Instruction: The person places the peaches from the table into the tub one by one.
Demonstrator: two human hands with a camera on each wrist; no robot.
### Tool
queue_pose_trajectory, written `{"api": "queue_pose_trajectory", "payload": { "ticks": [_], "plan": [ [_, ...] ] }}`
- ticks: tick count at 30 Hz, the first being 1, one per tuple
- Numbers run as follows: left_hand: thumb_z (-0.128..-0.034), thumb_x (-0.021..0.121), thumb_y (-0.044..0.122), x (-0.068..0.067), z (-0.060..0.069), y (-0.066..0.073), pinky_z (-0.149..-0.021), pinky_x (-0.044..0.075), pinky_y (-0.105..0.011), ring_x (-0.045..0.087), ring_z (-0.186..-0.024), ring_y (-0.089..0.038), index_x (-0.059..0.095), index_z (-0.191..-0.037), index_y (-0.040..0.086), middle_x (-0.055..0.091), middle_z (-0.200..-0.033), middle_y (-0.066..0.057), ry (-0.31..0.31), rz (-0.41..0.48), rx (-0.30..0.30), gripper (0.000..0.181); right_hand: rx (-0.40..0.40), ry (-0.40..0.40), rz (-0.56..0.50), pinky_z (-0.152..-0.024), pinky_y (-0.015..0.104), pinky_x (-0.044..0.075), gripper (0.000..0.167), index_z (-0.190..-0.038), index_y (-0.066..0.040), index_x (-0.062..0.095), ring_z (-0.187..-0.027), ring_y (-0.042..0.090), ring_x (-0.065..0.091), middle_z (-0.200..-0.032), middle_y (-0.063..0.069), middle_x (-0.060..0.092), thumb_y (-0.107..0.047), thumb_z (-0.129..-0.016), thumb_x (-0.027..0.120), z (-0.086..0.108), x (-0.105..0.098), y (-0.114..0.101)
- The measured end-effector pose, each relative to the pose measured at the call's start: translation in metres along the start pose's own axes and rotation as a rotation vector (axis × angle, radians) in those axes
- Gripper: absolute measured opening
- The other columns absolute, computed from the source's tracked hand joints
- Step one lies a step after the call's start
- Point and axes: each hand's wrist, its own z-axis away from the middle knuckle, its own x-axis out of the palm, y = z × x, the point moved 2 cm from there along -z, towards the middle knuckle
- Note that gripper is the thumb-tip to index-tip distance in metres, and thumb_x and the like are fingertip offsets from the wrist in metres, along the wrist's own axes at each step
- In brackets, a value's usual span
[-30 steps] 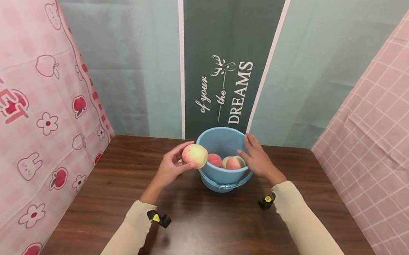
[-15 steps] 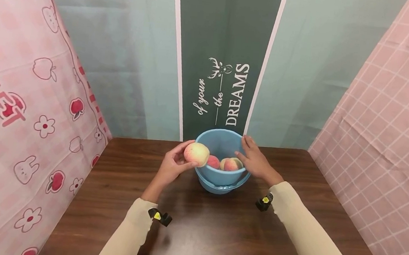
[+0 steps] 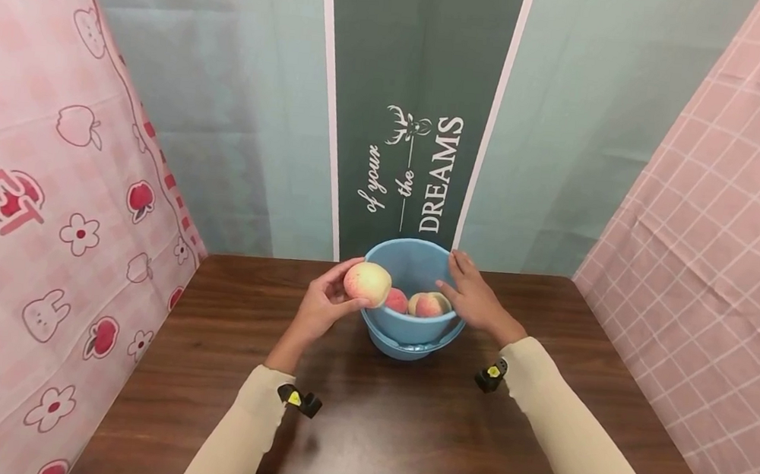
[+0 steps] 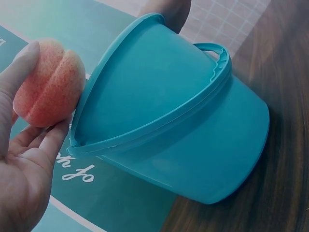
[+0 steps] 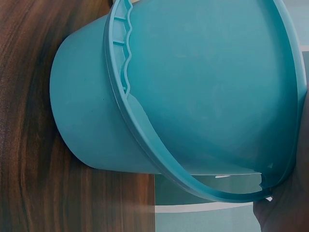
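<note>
In the head view my left hand (image 3: 320, 306) holds a pale yellow and pink peach (image 3: 367, 285) between thumb and fingers, at the left rim of a blue plastic bucket (image 3: 409, 327). The left wrist view shows this peach (image 4: 50, 84) close against the bucket's rim. Inside the bucket lie a reddish peach (image 3: 396, 300) and more yellow-pink fruit (image 3: 431, 305), partly hidden by the front wall. My right hand (image 3: 480, 301) grips the bucket's right rim, thumb on the inner side and fingers outside. Only a dark part of that hand (image 5: 285, 208) shows in the right wrist view.
The bucket stands near the back edge of a brown wooden table (image 3: 388, 436), its handle (image 3: 414, 345) hanging down in front. Behind it is a green cloth (image 3: 425, 58) with white lettering. Pink patterned cloths (image 3: 71, 238) hang on both sides.
My left hand and the peach have shifted slightly right, closer over the bucket's left rim. The right hand keeps its place on the bucket. The head view has shifted a little.
</note>
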Motion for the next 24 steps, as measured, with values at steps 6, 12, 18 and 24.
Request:
{"api": "queue_pose_trajectory", "payload": {
  "ticks": [6, 12, 18, 24],
  "plan": [
    [-0.0829, 0.086, 0.014, 0.0002, -0.0004, -0.0042, -0.1, 0.052, -0.036, 0.06, -0.123, -0.026, 0.057, -0.144, 0.017, 0.061, -0.14, -0.007, 0.009, -0.03, -0.001, 0.068, 0.005, 0.001, 0.002, -0.119, 0.064, 0.017, 0.075, -0.161, -0.002, 0.014, -0.155, 0.037, 0.002, -0.17, 0.014, 0.005, -0.043, -0.106, 0.044, -0.0002, 0.0021, 0.001],
    [-0.0825, 0.087, 0.022, 0.0011, 0.0001, -0.0061, -0.098, 0.053, -0.035, 0.062, -0.121, -0.025, 0.058, -0.143, 0.023, 0.062, -0.138, -0.003, 0.007, -0.07, 0.003, 0.067, 0.012, -0.001, -0.004, -0.119, 0.064, 0.017, 0.075, -0.162, -0.004, 0.014, -0.156, 0.035, 0.0, -0.17, 0.013, 0.004, -0.043, -0.106, 0.044, 0.0018, 0.0022, -0.0002],
    [-0.0826, 0.087, 0.022, 0.0026, -0.002, -0.0054, -0.099, 0.052, -0.033, 0.062, -0.123, -0.024, 0.057, -0.144, 0.024, 0.061, -0.139, -0.003, -0.005, -0.071, 0.009, 0.068, 0.009, 0.002, -0.005, -0.119, 0.063, 0.017, 0.074, -0.161, -0.003, 0.014, -0.156, 0.035, 0.001, -0.17, 0.013, 0.004, -0.042, -0.106, 0.044, 0.0027, 0.0015, -0.0022],
    [-0.0819, 0.087, 0.019, 0.0038, -0.0056, -0.0038, -0.1, 0.052, -0.035, 0.061, -0.124, -0.026, 0.056, -0.145, 0.02, 0.06, -0.141, -0.006, -0.02, -0.051, 0.025, 0.07, 0.008, 0.007, -0.003, -0.119, 0.064, 0.016, 0.074, -0.162, -0.004, 0.014, -0.156, 0.035, 0.001, -0.17, 0.012, 0.004, -0.044, -0.106, 0.044, 0.0017, 0.0006, -0.0013]
  ]
}}
